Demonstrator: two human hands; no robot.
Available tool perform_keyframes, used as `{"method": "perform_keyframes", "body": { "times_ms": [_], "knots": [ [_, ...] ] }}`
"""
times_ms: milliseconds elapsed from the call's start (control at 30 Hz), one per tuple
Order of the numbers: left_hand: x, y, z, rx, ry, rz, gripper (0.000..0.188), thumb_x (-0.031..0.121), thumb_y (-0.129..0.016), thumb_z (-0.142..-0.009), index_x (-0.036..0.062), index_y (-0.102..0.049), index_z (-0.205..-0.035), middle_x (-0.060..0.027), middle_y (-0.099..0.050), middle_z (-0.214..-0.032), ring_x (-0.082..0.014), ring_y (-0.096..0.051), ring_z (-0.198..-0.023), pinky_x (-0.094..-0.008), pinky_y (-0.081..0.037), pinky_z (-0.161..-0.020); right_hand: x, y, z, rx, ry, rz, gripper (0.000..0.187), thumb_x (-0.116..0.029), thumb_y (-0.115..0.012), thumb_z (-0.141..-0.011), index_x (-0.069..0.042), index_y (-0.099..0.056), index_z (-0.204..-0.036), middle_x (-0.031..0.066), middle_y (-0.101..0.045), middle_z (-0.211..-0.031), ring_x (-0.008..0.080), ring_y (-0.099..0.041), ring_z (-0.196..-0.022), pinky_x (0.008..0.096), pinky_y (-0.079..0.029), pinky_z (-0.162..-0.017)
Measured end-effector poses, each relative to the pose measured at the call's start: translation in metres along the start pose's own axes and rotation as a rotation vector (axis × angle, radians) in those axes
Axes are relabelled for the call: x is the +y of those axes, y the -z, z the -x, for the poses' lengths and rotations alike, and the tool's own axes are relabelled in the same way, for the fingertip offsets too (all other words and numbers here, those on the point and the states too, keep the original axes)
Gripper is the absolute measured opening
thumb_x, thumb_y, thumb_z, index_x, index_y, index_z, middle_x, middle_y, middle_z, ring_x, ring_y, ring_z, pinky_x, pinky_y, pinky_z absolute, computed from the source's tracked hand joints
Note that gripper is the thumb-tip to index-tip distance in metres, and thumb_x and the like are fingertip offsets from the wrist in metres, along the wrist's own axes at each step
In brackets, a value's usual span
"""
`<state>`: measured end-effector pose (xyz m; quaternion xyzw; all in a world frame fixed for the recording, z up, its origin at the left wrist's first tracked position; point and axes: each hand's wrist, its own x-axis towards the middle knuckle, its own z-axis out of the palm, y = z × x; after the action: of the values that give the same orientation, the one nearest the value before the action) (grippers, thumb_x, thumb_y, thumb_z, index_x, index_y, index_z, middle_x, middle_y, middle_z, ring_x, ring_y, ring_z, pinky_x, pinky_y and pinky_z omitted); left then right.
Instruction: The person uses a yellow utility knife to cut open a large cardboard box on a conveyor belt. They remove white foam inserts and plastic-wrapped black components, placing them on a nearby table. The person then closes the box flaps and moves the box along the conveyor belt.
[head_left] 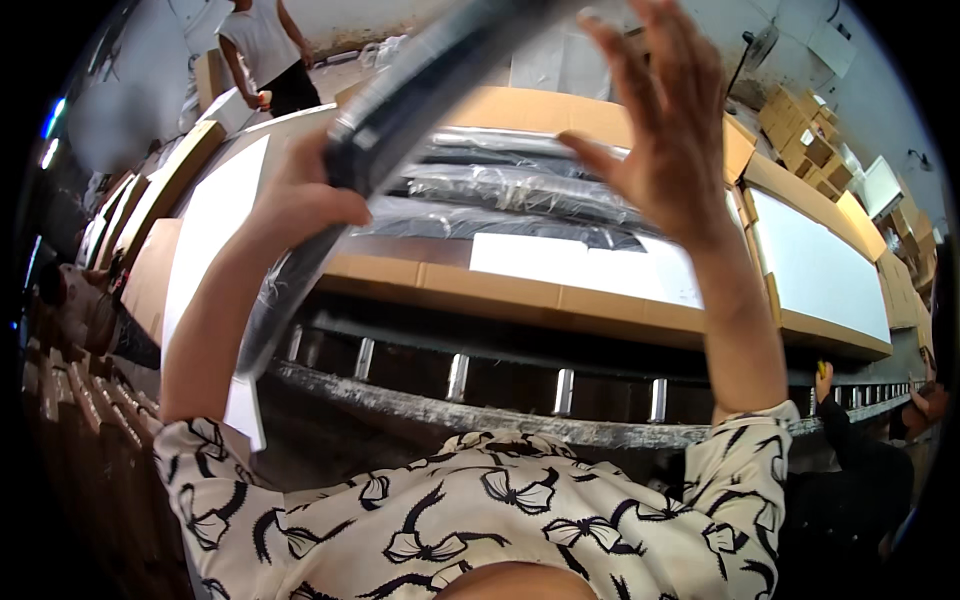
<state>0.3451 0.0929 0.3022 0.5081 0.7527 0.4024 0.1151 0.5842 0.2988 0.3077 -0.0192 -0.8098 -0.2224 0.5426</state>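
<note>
My left hand (295, 205) is wrapped around a long dark bar (425, 95) covered in clear plastic. The bar slants across the view from the lower left up past the top edge, and it is partly blurred. With fingers spread, my right hand (665, 150) is raised to the right of the bar, apart from it. Below both hands lies an open cardboard carton (440, 283). Several plastic-wrapped dark bars (525, 190) lie side by side inside it, with a white panel (540, 258) along the near side.
The carton rests on a roller conveyor (565, 392). Another carton with a white panel (815, 265) stands to the right. A person (265, 50) is at the far left; another person's dark sleeve (850, 435) shows at lower right. Stacked boxes (800, 140) stand at far right.
</note>
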Motion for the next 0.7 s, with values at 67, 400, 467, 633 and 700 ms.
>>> {"method": "perform_keyframes", "body": {
  "times_ms": [67,400,467,633,700],
  "knots": [
    [-0.004,-0.035,-0.031,-0.274,-0.039,-0.02,0.062,0.005,-0.073,-0.053,-0.0012,-0.057,-0.112,-0.0117,-0.062,-0.087,-0.0229,-0.061,-0.081,-0.0307,-0.047,-0.073,0.058,0.022,0.01,-0.283,0.047,0.16,0.103,-0.029,-0.089,-0.051,-0.018,-0.038,-0.14,0.0142,-0.04,-0.138,0.0312,-0.037,-0.127,0.0444,-0.029,-0.107],
    [-0.058,-0.137,-0.174,-0.832,-0.032,-0.245,0.065,0.004,-0.075,-0.046,-0.0037,-0.061,-0.109,-0.0182,-0.067,-0.091,-0.0275,-0.064,-0.085,-0.0348,-0.049,-0.076,0.136,-0.051,0.21,-0.679,-0.271,0.104,0.101,-0.021,-0.087,-0.052,-0.018,-0.036,-0.139,0.0097,-0.046,-0.125,0.0305,-0.045,-0.114,0.0446,-0.031,-0.102],
    [-0.079,-0.168,-0.205,-0.843,-0.102,-0.181,0.068,0.004,-0.076,-0.045,-0.0038,-0.061,-0.111,-0.0174,-0.068,-0.091,-0.026,-0.064,-0.084,-0.0343,-0.05,-0.075,0.155,-0.061,0.229,-0.784,-0.312,0.07,0.097,-0.017,-0.085,-0.054,-0.018,-0.036,-0.138,0.009,-0.049,-0.118,0.03,-0.047,-0.11,0.0439,-0.033,-0.099],
    [-0.113,-0.217,-0.269,-0.96,-0.064,-0.25,0.062,0.002,-0.076,-0.041,-0.004,-0.064,-0.101,-0.0159,-0.068,-0.089,-0.0227,-0.064,-0.081,-0.0333,-0.05,-0.073,0.184,-0.096,0.26,-1.14,-0.492,-0.112,0.088,-0.018,-0.081,-0.058,-0.015,-0.041,-0.136,0.0118,-0.054,-0.112,0.0315,-0.05,-0.104,0.0428,-0.037,-0.095],
    [-0.133,-0.237,-0.285,-0.998,-0.024,-0.319,0.059,0.002,-0.075,-0.041,-0.0026,-0.066,-0.099,-0.0167,-0.068,-0.091,-0.024,-0.064,-0.083,-0.0348,-0.05,-0.071,0.191,-0.1,0.27,-1.15,-0.56,-0.155,0.083,-0.022,-0.081,-0.06,-0.013,-0.044,-0.134,0.0134,-0.056,-0.112,0.0327,-0.049,-0.107,0.0431,-0.036,-0.096]
  ]
}}
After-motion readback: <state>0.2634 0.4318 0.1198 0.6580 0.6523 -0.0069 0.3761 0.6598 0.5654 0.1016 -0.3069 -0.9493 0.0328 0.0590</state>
